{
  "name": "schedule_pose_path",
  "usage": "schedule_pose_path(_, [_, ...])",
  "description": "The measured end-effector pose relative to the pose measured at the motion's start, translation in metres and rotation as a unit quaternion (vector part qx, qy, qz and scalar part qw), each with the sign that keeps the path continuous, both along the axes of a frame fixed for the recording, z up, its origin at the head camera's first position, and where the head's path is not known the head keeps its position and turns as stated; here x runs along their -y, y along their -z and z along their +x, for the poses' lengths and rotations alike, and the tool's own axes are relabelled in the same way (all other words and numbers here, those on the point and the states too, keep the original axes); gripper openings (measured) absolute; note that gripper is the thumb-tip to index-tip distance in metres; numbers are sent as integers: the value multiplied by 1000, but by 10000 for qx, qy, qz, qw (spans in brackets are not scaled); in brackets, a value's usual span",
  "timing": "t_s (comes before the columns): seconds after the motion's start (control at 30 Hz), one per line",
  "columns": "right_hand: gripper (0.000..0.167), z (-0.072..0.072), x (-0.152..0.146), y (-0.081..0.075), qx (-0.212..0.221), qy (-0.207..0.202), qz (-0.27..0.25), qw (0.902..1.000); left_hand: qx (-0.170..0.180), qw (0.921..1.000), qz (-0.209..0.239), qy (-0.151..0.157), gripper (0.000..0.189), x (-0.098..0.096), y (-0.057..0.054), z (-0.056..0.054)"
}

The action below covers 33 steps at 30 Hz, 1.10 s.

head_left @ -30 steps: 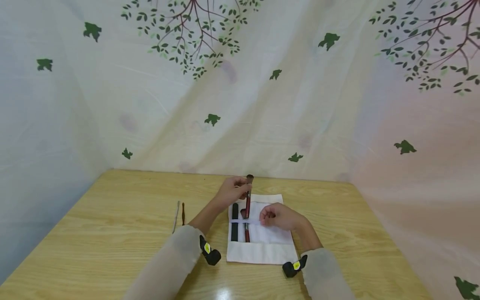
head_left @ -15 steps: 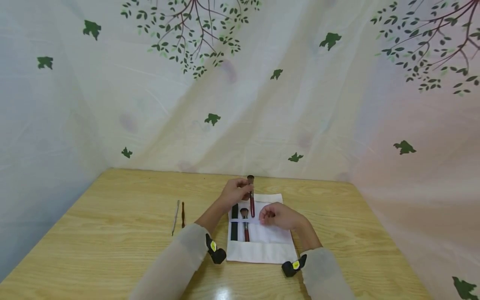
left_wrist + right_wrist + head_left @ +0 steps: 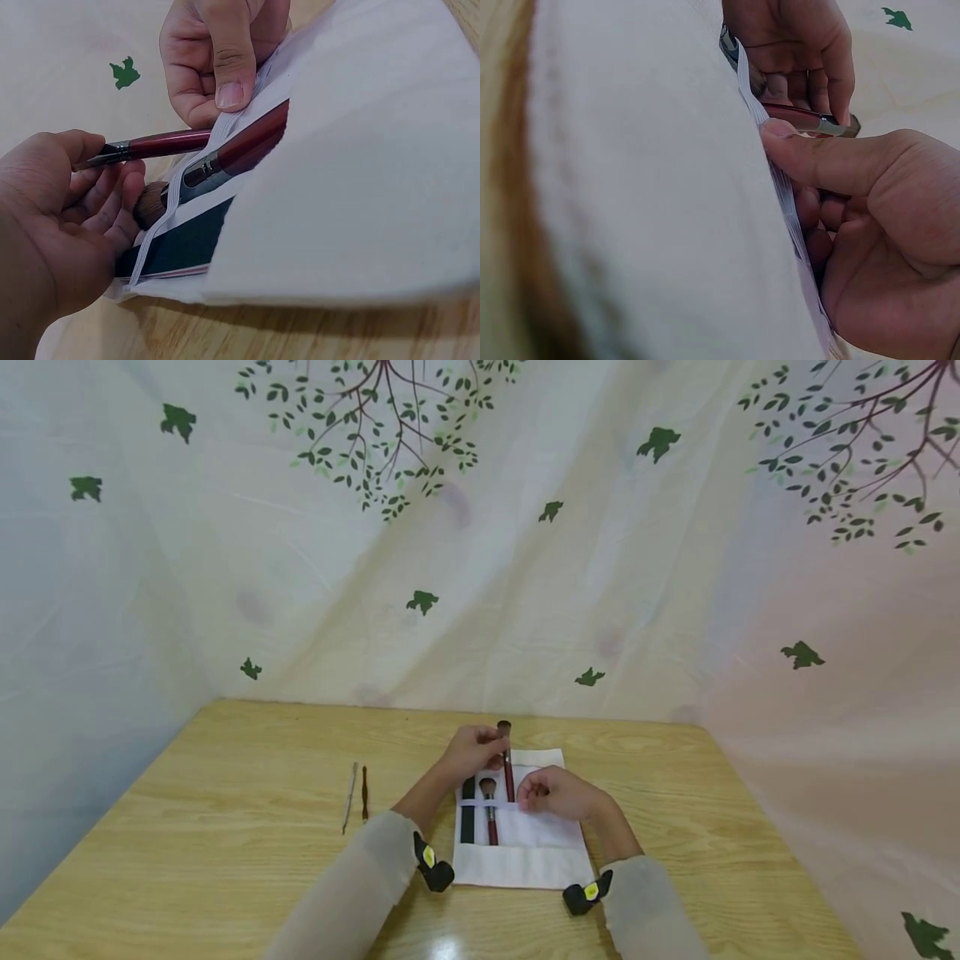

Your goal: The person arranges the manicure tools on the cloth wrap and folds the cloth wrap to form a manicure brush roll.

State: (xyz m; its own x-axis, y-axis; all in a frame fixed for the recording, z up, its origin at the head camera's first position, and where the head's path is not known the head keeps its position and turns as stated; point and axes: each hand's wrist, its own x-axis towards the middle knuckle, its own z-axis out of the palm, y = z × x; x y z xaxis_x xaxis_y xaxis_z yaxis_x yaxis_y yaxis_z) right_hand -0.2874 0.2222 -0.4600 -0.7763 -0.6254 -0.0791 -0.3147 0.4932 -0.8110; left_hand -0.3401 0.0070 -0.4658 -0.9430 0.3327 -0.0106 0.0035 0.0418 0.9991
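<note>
So, left hand pinches a glossy red-handled makeup brush mid-frame, right hand pinches the white elastic band. Tabletop spreads wide lower right, far edge along leaf-print fabric.

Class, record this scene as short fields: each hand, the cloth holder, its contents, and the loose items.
Left hand: holds red-handled brush
Right hand: pinches white elastic band
Cloth holder: open on wood-grain table
Contents: second brush and dark flat item, both under band, lower ends in pocket
Loose, left of holder: thin silver tool, thin brown tool
</note>
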Motion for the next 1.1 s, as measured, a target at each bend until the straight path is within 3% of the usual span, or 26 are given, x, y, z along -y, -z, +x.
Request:
schedule_pose_path(0.2, [11,1,0,2,-1,12,67,10000,-16,9998,-191,45,29,0,3,1])
schedule_pose_path(0.43, [10,1,-1,2,-50,37,92,9999,-217,9973,-547,430,55,3,4,2])
schedule_pose_path(0.87, [12,0,-2,3,-42,-87,-19,10000,-464,9945,-533,778,37,7,5,1])
schedule_pose_path(1.1, [12,2,-3,1,131,-15,-156,9998,-714,9868,-761,1236,37,10,4,3])
